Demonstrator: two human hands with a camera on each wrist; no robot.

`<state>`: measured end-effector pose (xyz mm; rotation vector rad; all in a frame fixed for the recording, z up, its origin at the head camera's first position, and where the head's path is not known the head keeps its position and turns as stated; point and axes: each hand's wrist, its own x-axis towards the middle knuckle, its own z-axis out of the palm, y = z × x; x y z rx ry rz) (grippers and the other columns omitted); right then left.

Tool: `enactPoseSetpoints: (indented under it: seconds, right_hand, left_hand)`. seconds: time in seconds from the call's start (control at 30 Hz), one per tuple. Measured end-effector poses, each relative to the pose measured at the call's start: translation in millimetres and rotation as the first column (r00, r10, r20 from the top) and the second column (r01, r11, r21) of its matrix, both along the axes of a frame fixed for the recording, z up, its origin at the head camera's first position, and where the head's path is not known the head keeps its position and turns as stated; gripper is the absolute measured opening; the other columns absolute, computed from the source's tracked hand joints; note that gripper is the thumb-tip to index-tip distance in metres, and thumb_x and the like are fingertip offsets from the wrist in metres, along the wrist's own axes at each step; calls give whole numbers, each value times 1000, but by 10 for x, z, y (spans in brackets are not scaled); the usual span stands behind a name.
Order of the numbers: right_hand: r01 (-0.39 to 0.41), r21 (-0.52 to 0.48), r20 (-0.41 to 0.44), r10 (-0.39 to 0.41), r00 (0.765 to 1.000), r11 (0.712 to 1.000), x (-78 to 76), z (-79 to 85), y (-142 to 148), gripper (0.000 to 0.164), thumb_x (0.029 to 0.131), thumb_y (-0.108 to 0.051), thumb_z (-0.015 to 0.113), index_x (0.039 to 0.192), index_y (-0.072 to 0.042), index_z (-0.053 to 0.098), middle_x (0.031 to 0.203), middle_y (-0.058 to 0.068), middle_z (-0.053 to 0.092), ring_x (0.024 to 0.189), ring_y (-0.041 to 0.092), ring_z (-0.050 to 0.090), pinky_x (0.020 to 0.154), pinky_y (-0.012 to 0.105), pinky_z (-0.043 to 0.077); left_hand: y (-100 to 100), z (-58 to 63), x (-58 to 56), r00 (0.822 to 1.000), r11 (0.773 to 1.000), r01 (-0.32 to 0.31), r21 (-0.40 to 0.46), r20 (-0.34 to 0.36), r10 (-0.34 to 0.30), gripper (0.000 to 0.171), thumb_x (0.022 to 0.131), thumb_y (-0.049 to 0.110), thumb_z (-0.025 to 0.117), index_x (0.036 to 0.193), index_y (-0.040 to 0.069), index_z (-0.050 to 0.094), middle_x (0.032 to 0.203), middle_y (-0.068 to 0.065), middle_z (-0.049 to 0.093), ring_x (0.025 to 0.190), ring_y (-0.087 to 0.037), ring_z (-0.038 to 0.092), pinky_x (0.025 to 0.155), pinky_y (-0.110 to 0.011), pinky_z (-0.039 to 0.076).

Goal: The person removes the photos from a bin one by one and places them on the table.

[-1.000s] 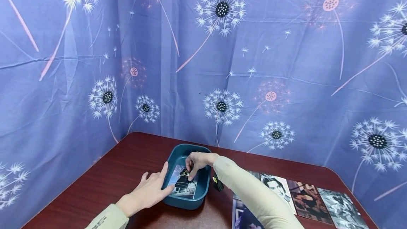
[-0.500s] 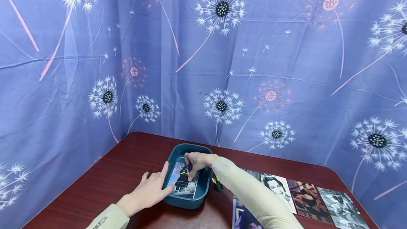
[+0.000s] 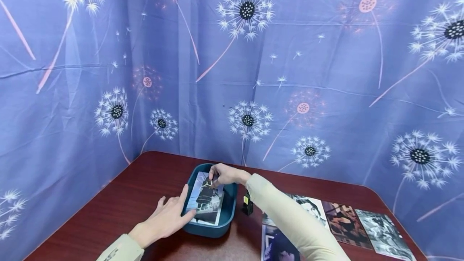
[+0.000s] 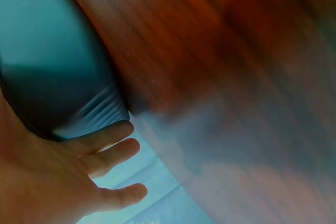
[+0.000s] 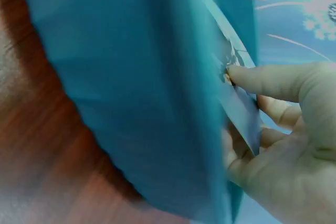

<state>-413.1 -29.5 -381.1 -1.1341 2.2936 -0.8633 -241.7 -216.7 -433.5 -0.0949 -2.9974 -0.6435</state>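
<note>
A teal plastic bin [image 3: 209, 232] stands on the dark red wooden table. My right hand [image 3: 225, 174] pinches a photo print [image 3: 206, 198] by its right edge, thumb on the picture side and fingers behind. The print lies tilted within the bin's opening, its upper part raised. In the right wrist view the photo [image 5: 242, 114] shows edge-on past the bin wall [image 5: 126, 87]. My left hand [image 3: 166, 216] rests at the bin's left rim with fingers spread. In the left wrist view three fingers of that hand [image 4: 58, 177] extend straight alongside the bin [image 4: 50, 40].
Several photo prints lie at the right: a black-and-white portrait [image 3: 312, 209], a brown-toned one [image 3: 346, 222], a grey one [image 3: 385, 233] and a purple one [image 3: 279, 247], partly under the right sleeve. A small black object with a yellow mark [image 3: 247, 204] sits beside the bin. A dandelion-print curtain [image 3: 232, 71] hangs behind.
My right hand has lifted the photo print up from the bin's bottom toward the rim. My left hand keeps its place at the bin. The head view has shifted slightly.
</note>
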Motion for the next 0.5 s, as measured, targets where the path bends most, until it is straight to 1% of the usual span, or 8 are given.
enactPoseSetpoints:
  seconds: [0.1, 0.17, 0.23, 0.33, 0.4, 0.5]
  right_hand:
    - [36, -39, -15, -36, 999, 999, -21, 116, 99, 15, 84, 5, 68, 94, 1, 58, 90, 7, 60, 74, 10, 55, 68, 22, 47]
    - [53, -67, -9, -54, 999, 996, -41, 200, 188, 17, 82, 6, 68, 94, 2, 57, 90, 6, 58, 75, 10, 56, 69, 22, 48]
    - [60, -80, -28, -62, 998, 995, -65, 286, 295, 18, 82, 3, 69, 94, 2, 57, 90, 6, 58, 78, 10, 54, 72, 22, 46]
    - [60, -79, -43, -64, 997, 995, -78, 396, 487, 18, 83, 0, 69, 96, 0, 57, 93, 5, 60, 86, 11, 56, 80, 25, 45]
    - [54, -70, -68, -59, 996, 996, -73, 450, 625, 18, 84, -4, 70, 97, -2, 58, 94, 4, 60, 89, 12, 53, 84, 28, 43]
    - [44, -58, -66, -48, 997, 997, -34, 483, 856, 19, 84, -5, 70, 98, -2, 58, 95, 4, 61, 92, 15, 55, 86, 30, 43]
  left_hand:
    - [8, 11, -3, 1000, 1000, 5, 6, 7, -5, 90, 90, 57, 55, 154, 5, 19, 140, -17, 52, 132, -34, 46, 108, -71, 13]
    - [12, 19, -4, 1000, 1000, 9, 2, 5, -9, 90, 90, 57, 55, 154, 6, 19, 141, -17, 52, 132, -35, 46, 109, -71, 13]
    - [15, 24, -4, 1000, 1000, 14, -4, 0, -14, 90, 90, 58, 55, 154, 5, 18, 142, -16, 51, 132, -34, 46, 109, -71, 13]
    - [15, 28, 3, 1000, 1000, 18, -4, -3, -18, 90, 91, 56, 55, 154, 5, 18, 142, -17, 51, 133, -35, 45, 108, -72, 13]
    - [12, 25, 8, 1000, 1000, 18, -5, -2, -18, 89, 91, 55, 54, 155, 5, 17, 143, -16, 50, 133, -35, 44, 108, -72, 13]
    - [9, 19, 13, 1000, 1000, 21, -11, -5, -21, 88, 92, 54, 53, 155, 5, 17, 143, -16, 50, 133, -35, 44, 108, -72, 13]
